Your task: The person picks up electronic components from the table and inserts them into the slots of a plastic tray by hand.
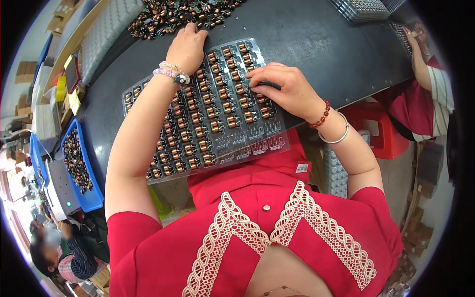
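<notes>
A clear plastic tray (223, 143) with rows of pockets lies in front of me and overhangs the table's near edge. Small copper coils (195, 118) with black bases fill most pockets; several near the right front corner hold none. My right hand (292, 89) is over the tray's right side, thumb and forefinger bent in around a coil in a pocket. At the tray's far edge, my left hand (187, 47) has curled fingers beside a heap of loose coils (183, 17). Its fingertips are partly hidden, so whatever it holds does not show.
Stacked clear trays (358, 10) stand at the far right of the dark table (316, 44). On the left, a blue bin (89, 188) holds more coils. A red stool (378, 128) is at right, near another person's arm (420, 64). Another person sits lower left.
</notes>
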A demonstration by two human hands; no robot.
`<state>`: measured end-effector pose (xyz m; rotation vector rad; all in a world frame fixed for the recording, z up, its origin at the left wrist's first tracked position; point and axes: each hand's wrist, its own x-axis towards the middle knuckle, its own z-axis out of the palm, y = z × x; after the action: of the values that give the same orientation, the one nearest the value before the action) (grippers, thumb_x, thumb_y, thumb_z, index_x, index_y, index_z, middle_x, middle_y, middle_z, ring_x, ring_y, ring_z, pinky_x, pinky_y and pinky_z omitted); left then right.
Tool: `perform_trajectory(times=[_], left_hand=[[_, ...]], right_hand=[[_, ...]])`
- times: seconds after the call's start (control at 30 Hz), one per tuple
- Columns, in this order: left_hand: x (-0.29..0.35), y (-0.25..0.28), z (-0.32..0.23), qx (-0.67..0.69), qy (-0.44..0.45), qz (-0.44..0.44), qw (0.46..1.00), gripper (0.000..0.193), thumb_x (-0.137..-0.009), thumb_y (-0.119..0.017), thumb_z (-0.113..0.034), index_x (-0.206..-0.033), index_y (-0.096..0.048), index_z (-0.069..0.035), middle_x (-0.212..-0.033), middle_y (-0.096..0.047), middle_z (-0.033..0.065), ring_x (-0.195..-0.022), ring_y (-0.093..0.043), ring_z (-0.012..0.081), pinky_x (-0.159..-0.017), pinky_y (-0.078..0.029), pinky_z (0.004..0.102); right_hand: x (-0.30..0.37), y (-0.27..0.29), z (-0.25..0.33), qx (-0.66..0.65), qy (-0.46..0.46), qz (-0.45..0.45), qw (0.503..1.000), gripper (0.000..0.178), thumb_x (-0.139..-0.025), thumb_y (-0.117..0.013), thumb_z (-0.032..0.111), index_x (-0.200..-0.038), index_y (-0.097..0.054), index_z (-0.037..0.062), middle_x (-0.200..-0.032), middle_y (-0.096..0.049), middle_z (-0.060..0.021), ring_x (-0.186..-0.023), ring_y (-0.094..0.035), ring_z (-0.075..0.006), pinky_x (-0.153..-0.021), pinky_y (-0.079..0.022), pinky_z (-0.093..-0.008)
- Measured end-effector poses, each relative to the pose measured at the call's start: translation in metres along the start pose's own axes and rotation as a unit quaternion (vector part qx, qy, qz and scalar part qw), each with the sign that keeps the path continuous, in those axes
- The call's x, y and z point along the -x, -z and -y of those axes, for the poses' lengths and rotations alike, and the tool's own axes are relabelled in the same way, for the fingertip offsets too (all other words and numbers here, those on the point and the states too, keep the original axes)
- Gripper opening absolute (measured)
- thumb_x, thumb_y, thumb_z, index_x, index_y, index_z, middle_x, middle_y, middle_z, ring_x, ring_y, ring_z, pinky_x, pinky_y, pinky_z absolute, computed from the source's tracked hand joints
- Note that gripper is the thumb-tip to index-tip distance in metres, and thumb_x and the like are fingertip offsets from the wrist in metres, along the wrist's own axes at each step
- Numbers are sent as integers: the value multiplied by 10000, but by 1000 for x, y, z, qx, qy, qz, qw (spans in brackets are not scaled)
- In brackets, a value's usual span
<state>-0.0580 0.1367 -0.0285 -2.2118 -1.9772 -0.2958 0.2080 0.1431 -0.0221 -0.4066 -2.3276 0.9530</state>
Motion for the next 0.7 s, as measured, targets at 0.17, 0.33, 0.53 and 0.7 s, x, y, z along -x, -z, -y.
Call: perform_trajectory(times=[0.17,0.33,0.53,0.7], left_hand=[[2,13,6,-9,28,31,999,249,-767,-525,-16,-961,-661,-91,-928,-627,135,-933,-578,317,-806,-491,414],[6,20,18,112,101,65,986,131,-739,-645,-69,-866,-678,-62,-900,-652,133,-880,-609,335,-807,-489,418],[35,39,13,169,105,-40,979,152,-745,-701,-115,-875,-670,-43,-860,-653,121,-827,-635,295,-777,-504,372],[114,66,-51,352,33,-73,933,142,-713,-736,-73,-829,-654,-61,-874,-656,71,-852,-616,246,-776,-492,346]], right_hand=[[-4,-1,-2,69,18,-9,997,120,-758,-705,100,-859,-668,48,-923,-679,-48,-846,-616,-217,-749,-498,-321],[2,-5,4,198,72,-38,977,95,-760,-707,157,-811,-674,83,-939,-664,-31,-830,-607,-209,-706,-503,-313],[2,-8,22,330,92,-33,939,100,-746,-716,213,-784,-680,128,-929,-638,10,-796,-593,-171,-649,-497,-291],[10,-7,18,317,60,-27,946,104,-743,-709,165,-817,-680,98,-897,-640,-9,-800,-607,-191,-662,-508,-302]])
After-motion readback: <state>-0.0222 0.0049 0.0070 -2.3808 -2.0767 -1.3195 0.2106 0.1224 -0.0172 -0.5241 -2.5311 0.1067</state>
